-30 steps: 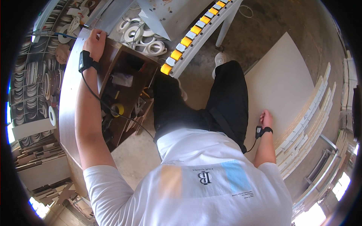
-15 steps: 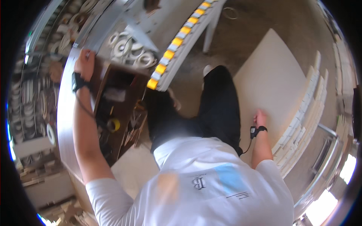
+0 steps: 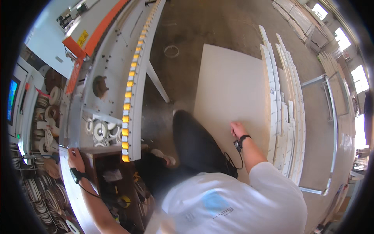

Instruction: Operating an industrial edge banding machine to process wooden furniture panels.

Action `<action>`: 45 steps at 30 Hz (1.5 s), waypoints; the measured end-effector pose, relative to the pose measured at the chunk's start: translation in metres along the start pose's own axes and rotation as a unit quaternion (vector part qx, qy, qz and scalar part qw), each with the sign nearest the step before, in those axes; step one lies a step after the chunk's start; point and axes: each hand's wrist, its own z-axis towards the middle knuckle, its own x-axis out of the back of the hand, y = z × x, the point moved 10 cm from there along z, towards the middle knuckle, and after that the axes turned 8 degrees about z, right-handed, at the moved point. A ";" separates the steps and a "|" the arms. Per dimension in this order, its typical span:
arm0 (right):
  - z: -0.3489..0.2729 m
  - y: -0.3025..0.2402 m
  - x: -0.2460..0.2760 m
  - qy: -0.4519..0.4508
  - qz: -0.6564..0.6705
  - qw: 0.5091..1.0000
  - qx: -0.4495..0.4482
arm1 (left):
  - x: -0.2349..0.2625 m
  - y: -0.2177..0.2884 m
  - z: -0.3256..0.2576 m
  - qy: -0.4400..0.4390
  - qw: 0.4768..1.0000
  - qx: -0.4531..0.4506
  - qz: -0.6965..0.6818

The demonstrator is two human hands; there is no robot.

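Note:
My left hand (image 3: pixel 76 160) rests at the corner of a pale worktop (image 3: pixel 67 171), beside the end of the metal machine bed. Its fingers are curled in, and nothing shows in them. Below and to its right is an open dark brown cabinet (image 3: pixel 90 165) with a yellow tape roll (image 3: pixel 124 201) and small items inside. My right hand (image 3: pixel 238 129) hangs in a loose fist over a large pale board (image 3: pixel 230 84), apparently above it rather than touching, and holds nothing visible. Both wrists carry black straps with cables.
A rail of yellow and grey rollers (image 3: pixel 126 106) runs along the machine bed (image 3: pixel 113 74). Edge-band coils (image 3: pixel 102 132) lie under it, and more fill a rack (image 3: pixel 50 199) at left. Stacked white strips (image 3: pixel 276 97) and a metal frame (image 3: pixel 333 117) stand at right.
My view has swung: the roller rail, cabinet and left hand sit further left, with the machine and its screen now in view. The left hand stays on the worktop; the right hand still hangs by the board.

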 end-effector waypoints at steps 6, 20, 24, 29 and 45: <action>-0.020 -0.007 -0.005 0.005 0.023 0.999 -0.027 | 0.010 0.017 -0.009 0.004 1.000 0.019 0.017; -0.008 -0.005 -0.008 0.007 0.064 0.998 0.004 | 0.017 0.022 -0.010 0.027 0.999 0.035 0.009; -0.016 0.001 -0.012 0.007 0.115 0.993 0.000 | 0.020 0.019 -0.014 0.022 0.999 0.044 0.014; -0.031 -0.001 0.042 0.162 -0.036 0.977 0.131 | 0.010 0.032 -0.008 0.010 1.000 0.010 0.003; -0.213 0.028 0.212 0.484 -0.325 0.813 0.003 | 0.003 0.022 -0.007 -0.001 1.000 -0.030 0.002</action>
